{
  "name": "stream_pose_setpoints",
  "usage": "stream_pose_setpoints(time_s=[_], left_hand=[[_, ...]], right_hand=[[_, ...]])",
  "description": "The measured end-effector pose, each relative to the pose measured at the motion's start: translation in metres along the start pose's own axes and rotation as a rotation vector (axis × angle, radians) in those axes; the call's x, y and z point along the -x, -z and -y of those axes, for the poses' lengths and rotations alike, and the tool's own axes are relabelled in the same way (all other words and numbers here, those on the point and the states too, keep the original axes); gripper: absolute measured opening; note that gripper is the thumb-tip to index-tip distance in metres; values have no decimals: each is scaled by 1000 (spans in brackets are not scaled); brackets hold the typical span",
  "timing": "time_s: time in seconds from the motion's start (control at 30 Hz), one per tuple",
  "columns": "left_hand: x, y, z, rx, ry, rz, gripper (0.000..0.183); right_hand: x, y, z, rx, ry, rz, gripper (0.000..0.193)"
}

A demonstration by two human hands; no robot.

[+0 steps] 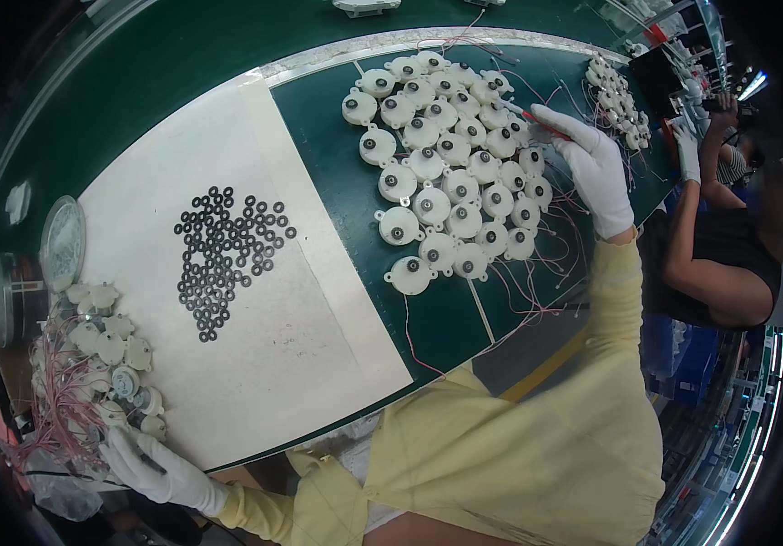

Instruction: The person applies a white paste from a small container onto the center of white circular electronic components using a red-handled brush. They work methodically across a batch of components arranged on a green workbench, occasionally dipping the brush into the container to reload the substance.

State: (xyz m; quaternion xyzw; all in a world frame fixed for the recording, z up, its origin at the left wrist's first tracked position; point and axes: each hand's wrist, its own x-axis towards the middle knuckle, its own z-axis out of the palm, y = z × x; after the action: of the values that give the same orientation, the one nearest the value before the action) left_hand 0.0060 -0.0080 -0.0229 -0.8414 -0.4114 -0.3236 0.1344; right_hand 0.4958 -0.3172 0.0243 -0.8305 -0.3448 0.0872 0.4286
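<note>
My right hand (596,168), in a white glove, holds a thin red-handled tool (541,125) by its shaft. Its tip points at the upper right of a large group of round white wired parts (428,164) that look like small motors, each with a black ring at its centre. The tool's exact kind is hard to make out. My left hand (159,469), also gloved, rests with fingers apart at the near edge of a heap of similar round parts (111,348) with pink wires. Nothing shows in its fingers. Many loose black rings (227,250) lie on a white sheet between the hands.
The white sheet (309,355) covers part of the green table (328,136). A clear round lid (64,241) and a clear tub (11,296) stand at the left. More wired parts (617,100) lie at the far right, near a co-worker's gloved hand (687,150).
</note>
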Motion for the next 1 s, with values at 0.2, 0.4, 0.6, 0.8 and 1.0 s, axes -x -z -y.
stream_pose_setpoints(time_s=[0.2,0.4,0.6,0.8,1.0], left_hand=[[0,-1,1,8,-19,-8,34],[-1,-1,1,14,-25,-6,34],[-1,0,0,0,-20,-10,34],[-1,0,1,7,-19,-2,34],[-2,-1,-1,8,-32,-33,31]], right_hand=[[-4,3,-2,40,16,-11,46],[-3,4,6,68,115,-129,47],[-7,11,26,238,155,-130,45],[-13,8,34,393,278,-126,41],[-13,6,33,551,319,-166,36]])
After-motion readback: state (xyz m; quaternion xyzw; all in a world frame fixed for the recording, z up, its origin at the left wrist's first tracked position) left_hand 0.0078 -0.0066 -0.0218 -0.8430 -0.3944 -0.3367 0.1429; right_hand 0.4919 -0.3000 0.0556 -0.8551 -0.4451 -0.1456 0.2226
